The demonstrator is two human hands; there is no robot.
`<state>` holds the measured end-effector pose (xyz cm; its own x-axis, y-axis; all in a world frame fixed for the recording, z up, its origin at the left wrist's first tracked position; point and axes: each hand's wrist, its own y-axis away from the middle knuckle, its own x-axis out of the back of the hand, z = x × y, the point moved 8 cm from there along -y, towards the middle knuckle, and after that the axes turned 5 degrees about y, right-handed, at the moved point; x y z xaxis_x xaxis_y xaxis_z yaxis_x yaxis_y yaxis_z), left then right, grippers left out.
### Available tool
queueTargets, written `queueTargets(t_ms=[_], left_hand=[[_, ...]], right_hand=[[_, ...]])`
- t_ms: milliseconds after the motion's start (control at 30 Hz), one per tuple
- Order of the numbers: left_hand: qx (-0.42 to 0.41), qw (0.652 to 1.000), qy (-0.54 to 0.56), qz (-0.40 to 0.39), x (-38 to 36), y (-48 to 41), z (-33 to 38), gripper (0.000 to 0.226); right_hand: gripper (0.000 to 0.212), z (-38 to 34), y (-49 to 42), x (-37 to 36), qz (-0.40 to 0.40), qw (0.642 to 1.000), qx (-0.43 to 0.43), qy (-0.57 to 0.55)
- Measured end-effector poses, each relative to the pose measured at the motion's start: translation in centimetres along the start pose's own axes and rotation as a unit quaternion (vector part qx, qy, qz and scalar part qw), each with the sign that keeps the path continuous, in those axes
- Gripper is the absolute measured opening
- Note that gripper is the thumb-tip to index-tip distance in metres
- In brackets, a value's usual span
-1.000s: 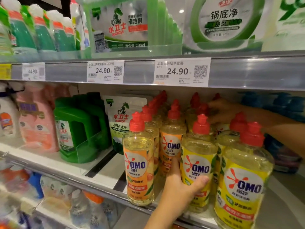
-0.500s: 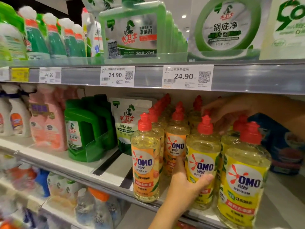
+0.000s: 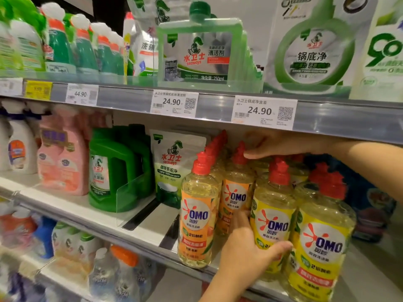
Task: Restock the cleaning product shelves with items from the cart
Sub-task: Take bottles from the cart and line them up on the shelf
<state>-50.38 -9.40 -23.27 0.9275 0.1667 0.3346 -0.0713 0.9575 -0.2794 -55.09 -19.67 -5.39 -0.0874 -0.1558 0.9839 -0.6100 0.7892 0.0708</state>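
Fingers (image 3: 242, 217) of your left hand (image 3: 246, 256) curl round a yellow-label OMO bottle (image 3: 272, 214), thumb laid across its front, as it stands near the front edge of the middle shelf (image 3: 87, 216). Your right hand (image 3: 277, 146) reaches in from the right under the upper shelf (image 3: 338, 120), fingers stretched out flat over the red caps (image 3: 239, 154) of the rear bottles; whether they touch the caps is hard to tell in the shadow.

On the same shelf, from the left, stand pink bottles (image 3: 65, 162), green jugs (image 3: 111, 171) behind a clear divider, and a white-and-green pouch (image 3: 172, 164). An orange-label OMO bottle (image 3: 199, 214) stands upright just left of your grip, at the lip of the shelf, heading its own row. A second yellow-label bottle (image 3: 320, 243) stands touching the gripped one on the right, closer to you. White price tags (image 3: 261, 111) reading 24.90 hang on the rail above.
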Motion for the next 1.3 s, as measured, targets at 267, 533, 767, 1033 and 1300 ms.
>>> queueTargets(t_ms=[267, 533, 767, 1033, 1300], left_hand=[[-0.263, 0.94, 0.004, 0.219, 4.5, 5.1, 2.9, 0.036], [-0.399, 0.858, -0.078, 0.312, 6.3, 8.6, 2.2, 0.029], [-0.309, 0.847, -0.206, 0.381, 7.1, 7.4, 1.1, 0.066], [-0.251, 0.849, -0.318, 0.339, 6.0, 5.2, 0.2, 0.089], [-0.361, 0.829, -0.241, 0.352, 7.6, 5.2, 7.3, 0.06]], right_hand=[[0.037, -3.4, -0.1, -0.4, 0.072, 0.994, -0.007, 0.078], [0.022, -4.0, 0.9, -1.2, 0.011, 0.998, -0.021, -0.057], [0.021, -6.0, 3.6, -1.4, 0.01, 0.997, 0.023, -0.078], [0.029, -6.5, 4.9, -1.5, 0.029, 1.0, 0.005, -0.002], [0.057, -2.7, 11.0, 1.0, 0.14, 0.989, -0.025, -0.038]])
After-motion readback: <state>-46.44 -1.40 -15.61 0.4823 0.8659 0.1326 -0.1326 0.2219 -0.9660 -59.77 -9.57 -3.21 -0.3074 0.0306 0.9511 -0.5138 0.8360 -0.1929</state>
